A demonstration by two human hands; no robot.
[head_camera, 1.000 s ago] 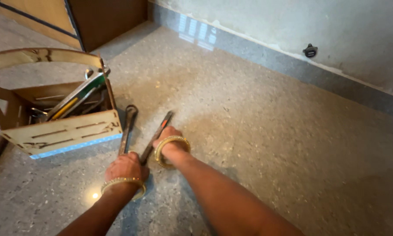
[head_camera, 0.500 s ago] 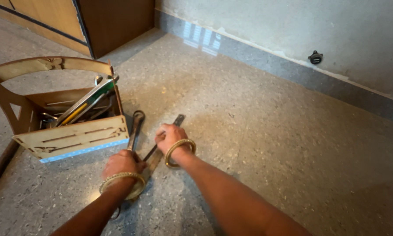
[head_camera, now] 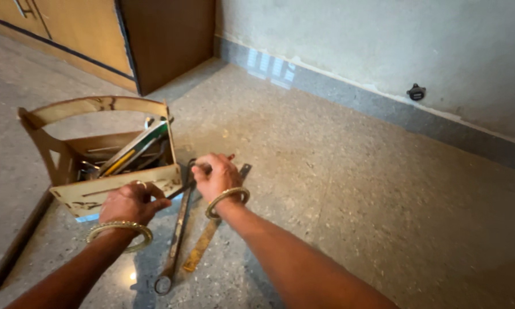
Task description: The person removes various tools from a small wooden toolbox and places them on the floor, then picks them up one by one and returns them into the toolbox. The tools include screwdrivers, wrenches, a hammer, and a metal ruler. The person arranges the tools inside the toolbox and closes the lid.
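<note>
This looked like a room in a home, used as a makeshift work spot. A polished speckled stone floor point(head_camera: 349, 189) met a rough plastered wall point(head_camera: 383, 40) above a grey skirting band point(head_camera: 360, 103). Wooden cabinets point(head_camera: 126, 34) stood in the corner, and a wooden tool caddy point(head_camera: 97, 166) sat on the floor.

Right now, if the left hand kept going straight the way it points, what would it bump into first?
Most likely the wooden tool box: the left hand points toward its front panel, already about touching it, though depth is hard to judge.
</note>
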